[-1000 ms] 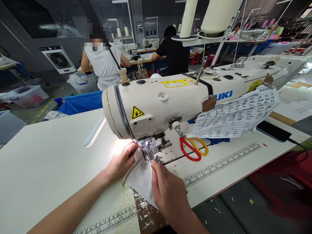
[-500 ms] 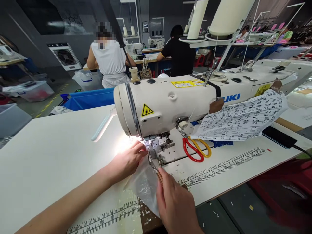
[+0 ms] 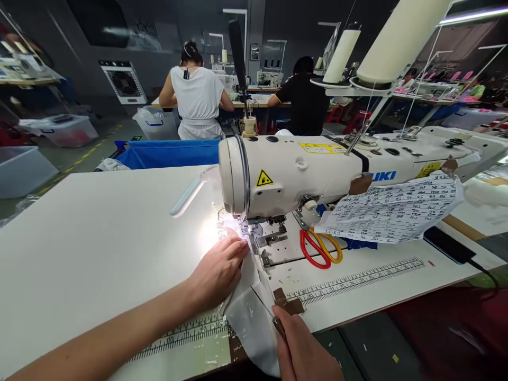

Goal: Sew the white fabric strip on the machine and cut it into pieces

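A white sewing machine (image 3: 283,177) stands over the table, its lamp glaring at the needle area. My left hand (image 3: 222,267) is beside the presser foot, fingers together, with the edge of a thin white fabric (image 3: 250,323) at its fingertips. That fabric runs from the foot toward me and hangs over the table's front edge. Lower right, my right hand (image 3: 304,344) is closed round the handle of an awl (image 3: 265,306), whose thin pointed shaft lies over the fabric, angled up and left. Glare hides the needle and part of the fabric there.
Scissors (image 3: 319,248) with red and yellow handles lie under the machine arm. A handwritten sheet (image 3: 392,211) hangs from the machine, near a phone (image 3: 448,244). Printed rulers (image 3: 357,279) line the front edge. Thread cones (image 3: 343,55) stand above. Two people (image 3: 198,100) sit ahead.
My right hand has drawn the awl back from the presser foot, toward me. More fabric shows below my left hand, which stays by the foot. The camera view has shifted.
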### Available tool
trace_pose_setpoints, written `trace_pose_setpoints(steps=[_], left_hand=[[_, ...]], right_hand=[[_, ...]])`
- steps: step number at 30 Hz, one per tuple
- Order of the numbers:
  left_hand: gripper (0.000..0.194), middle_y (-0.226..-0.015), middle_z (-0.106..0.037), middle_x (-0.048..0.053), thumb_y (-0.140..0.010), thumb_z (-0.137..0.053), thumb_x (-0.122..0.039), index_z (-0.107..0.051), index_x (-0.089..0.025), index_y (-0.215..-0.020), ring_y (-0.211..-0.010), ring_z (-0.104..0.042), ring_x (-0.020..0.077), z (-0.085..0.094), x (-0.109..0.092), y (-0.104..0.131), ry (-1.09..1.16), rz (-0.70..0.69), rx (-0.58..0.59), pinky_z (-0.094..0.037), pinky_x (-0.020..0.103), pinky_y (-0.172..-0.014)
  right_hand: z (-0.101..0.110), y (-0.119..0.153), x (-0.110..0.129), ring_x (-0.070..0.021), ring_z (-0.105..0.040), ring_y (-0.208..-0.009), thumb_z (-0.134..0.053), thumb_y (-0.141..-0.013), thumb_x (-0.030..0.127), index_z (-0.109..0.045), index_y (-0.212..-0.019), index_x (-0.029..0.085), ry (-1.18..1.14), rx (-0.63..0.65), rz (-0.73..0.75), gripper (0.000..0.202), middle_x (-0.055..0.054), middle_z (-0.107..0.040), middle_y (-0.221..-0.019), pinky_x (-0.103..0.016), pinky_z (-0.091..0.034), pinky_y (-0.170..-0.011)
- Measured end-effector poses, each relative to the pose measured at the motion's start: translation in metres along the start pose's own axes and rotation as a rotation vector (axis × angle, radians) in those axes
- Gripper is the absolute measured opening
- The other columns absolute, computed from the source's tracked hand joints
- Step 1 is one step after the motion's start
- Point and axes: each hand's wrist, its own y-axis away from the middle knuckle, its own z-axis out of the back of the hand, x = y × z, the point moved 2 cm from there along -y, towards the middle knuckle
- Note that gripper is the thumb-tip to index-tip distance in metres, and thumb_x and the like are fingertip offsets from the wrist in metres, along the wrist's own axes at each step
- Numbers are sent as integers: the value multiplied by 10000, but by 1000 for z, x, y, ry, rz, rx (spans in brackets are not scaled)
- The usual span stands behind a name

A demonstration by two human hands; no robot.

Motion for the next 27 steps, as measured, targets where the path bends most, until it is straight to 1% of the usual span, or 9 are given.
trace_pose_setpoints(steps=[2, 5, 10, 14, 17, 21, 23, 27], left_hand=[[410, -1214, -609, 142, -883, -371, -128, -575, -118, -1237, -1157, -539, 267, 0, 5, 3, 29, -3, 10, -509, 498, -1011], [433, -1252, -615, 137, -866, -372, -125, -586, -106, -1241, -1189, -535, 270, 0, 9, 5, 47, -8, 44, -496, 512, -1027], [430, -1323, -571, 178, -901, -367, -186, -558, -59, -1264, -1268, -484, 309, -5, 8, 5, -41, -6, 66, -452, 541, -1065], [432, -1332, -554, 185, -910, -358, -206, -531, -69, -1281, -1290, -462, 313, -7, 4, 5, -72, 4, 69, -445, 539, -1070], [436, -1320, -541, 192, -883, -377, -183, -516, -76, -1282, -1264, -468, 318, -5, 1, 2, -76, 26, 59, -468, 537, -1043], [474, -1278, -538, 231, -853, -366, -155, -487, -9, -1287, -1200, -496, 329, -5, -5, 0, -94, 51, 72, -492, 530, -1006], [477, -1296, -532, 243, -859, -353, -165, -489, 5, -1284, -1236, -476, 344, -6, -6, 1, -108, 49, 79, -469, 543, -1026], [482, -1380, -504, 220, -887, -344, -200, -489, -30, -1314, -1340, -396, 356, -10, -7, 7, -147, 18, 86, -409, 552, -1077]], right_hand=[[2, -2, 1, -235, -741, -824, -260, -1012, 233, -594, -1200, 190, -10, 8, 15, 385, -96, -749, -961, -263, -591, -556], [6, -5, 4, -208, -729, -718, -268, -985, 175, -584, -1178, 176, -25, 31, 20, 370, -97, -736, -909, -252, -570, -527], [11, -15, 4, -200, -721, -720, -347, -909, 109, -555, -1178, 170, -23, 73, 25, 345, -89, -725, -924, -238, -555, -514], [12, -26, 3, -182, -711, -691, -375, -872, 87, -538, -1168, 156, -46, 90, 94, 344, -82, -718, -913, -218, -538, -489], [12, -30, 2, -175, -709, -706, -373, -871, 87, -523, -1169, 160, -42, 95, 99, 342, -86, -713, -933, -208, -529, -485], [11, -37, 2, -174, -705, -705, -360, -883, 87, -513, -1165, 175, -37, 113, 100, 333, -71, -701, -923, -221, -528, -495], [11, -41, 4, -174, -704, -712, -346, -890, 82, -519, -1143, 183, -36, 103, 88, 323, -63, -693, -902, -226, -526, -508], [13, -51, 9, -171, -687, -654, -314, -886, 68, -531, -1089, 188, -43, 58, 63, 320, -52, -679, -839, -237, -503, -493]])
